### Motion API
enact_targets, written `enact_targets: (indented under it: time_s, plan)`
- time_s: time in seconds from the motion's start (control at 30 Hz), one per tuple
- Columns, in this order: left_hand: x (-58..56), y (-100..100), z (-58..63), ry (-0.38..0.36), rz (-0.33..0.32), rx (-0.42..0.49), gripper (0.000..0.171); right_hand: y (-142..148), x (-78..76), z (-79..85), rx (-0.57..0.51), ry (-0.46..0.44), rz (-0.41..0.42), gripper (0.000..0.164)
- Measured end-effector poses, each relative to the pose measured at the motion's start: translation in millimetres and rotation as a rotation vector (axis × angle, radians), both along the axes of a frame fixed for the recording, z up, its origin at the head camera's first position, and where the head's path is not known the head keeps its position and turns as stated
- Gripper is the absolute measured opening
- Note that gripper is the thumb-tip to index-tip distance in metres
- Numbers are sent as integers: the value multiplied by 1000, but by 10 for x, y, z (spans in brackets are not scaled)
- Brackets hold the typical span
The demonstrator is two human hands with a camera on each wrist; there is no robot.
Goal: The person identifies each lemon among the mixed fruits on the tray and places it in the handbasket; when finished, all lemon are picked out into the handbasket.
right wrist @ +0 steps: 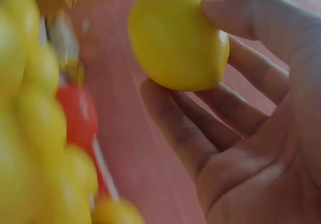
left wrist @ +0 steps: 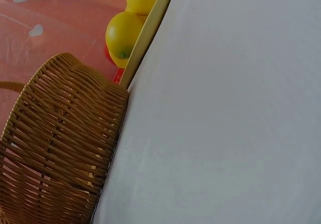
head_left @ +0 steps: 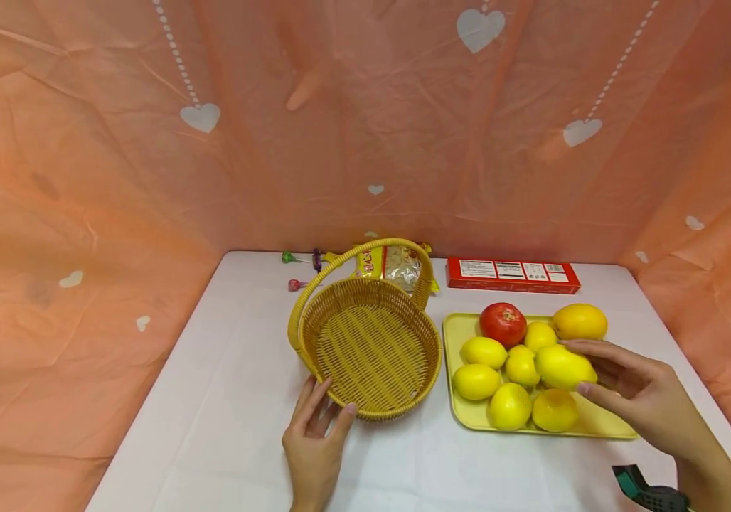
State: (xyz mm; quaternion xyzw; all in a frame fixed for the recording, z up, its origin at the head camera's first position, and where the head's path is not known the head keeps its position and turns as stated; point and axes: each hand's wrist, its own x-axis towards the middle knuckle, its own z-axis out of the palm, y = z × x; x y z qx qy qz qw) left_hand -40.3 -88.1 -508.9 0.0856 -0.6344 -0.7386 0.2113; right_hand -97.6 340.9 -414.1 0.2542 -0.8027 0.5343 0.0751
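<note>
A lemon (head_left: 565,366) is held between the thumb and fingers of my right hand (head_left: 637,387), above the right part of a yellow tray (head_left: 609,425). The right wrist view shows this lemon (right wrist: 175,38) pinched at the fingertips, clear of the other fruit. My left hand (head_left: 316,441) holds the near-left rim of a round wicker basket (head_left: 372,355), with thumb and forefinger at the edge; its other fingers are partly hidden. Nothing lies inside the basket, and its handle arches over the back. In the left wrist view the basket (left wrist: 60,143) shows, but no hand.
Several lemons (head_left: 476,382), a red pomegranate (head_left: 503,325) and an orange-yellow mango-like fruit (head_left: 579,322) lie on the tray. Behind it is a red box (head_left: 513,276). A yellow snack bag (head_left: 397,267) and lollipops (head_left: 295,285) lie behind the basket. Pink cloth (head_left: 404,142) hangs around the table.
</note>
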Motion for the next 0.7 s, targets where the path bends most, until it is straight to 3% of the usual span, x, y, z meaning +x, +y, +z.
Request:
enact_targets:
  time_s: [0.17, 0.3, 0.5, 0.7]
  plan:
    - [3, 7, -17, 13, 15, -9, 56, -471, -245, 120, 106, -2, 122, 57]
    - [4, 17, -23, 11, 17, -16, 56, -870, -411, 125, 88, -37, 239, 54]
    - [-12, 4, -32, 7, 30, -31, 57, -1478, -603, 61, 68, -81, 371, 44]
    - [-19, 10, -25, -5, 32, -31, 57, -1905, -664, -59, 110, -136, 435, 41]
